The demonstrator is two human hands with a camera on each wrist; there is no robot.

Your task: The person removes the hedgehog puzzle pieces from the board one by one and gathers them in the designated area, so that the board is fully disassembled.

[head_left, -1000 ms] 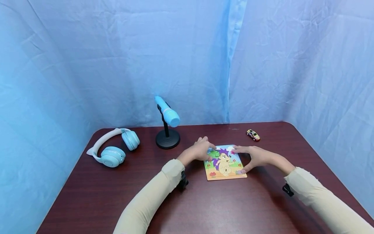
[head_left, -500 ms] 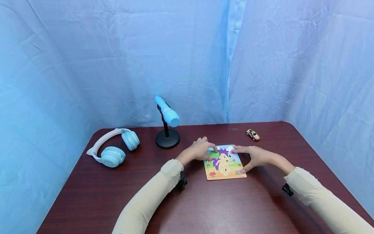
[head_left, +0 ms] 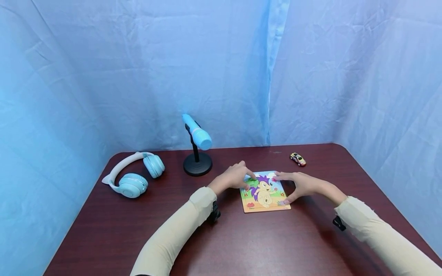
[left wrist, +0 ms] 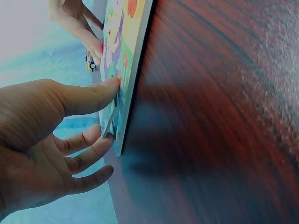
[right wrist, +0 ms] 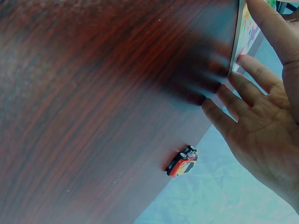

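Observation:
A square picture puzzle [head_left: 265,193] with a purple-haired hedgehog lies on the table. At its upper left corner my left hand [head_left: 234,177] pinches a green puzzle piece [head_left: 253,181] between thumb and fingers. In the left wrist view this thin piece [left wrist: 109,122] is tilted against the board [left wrist: 132,60], its far side hidden. My right hand [head_left: 304,184] is spread at the puzzle's right side, thumb at the lower right corner and a fingertip near the upper right. The right wrist view shows its fingers [right wrist: 250,88] long and fairly straight, some on the board's edge.
A small toy car [head_left: 297,159] stands behind the right hand. A blue microphone [head_left: 200,137] on a black stand [head_left: 197,165] is at the back. Blue and white headphones [head_left: 132,184] lie at the left. Blue curtains [head_left: 221,73] border the dark wooden table [head_left: 262,245].
The green piece, showing dark gaps around it a second ago, now looks flatter in the head view. The left fingers have shifted slightly; the right hand stays in place.

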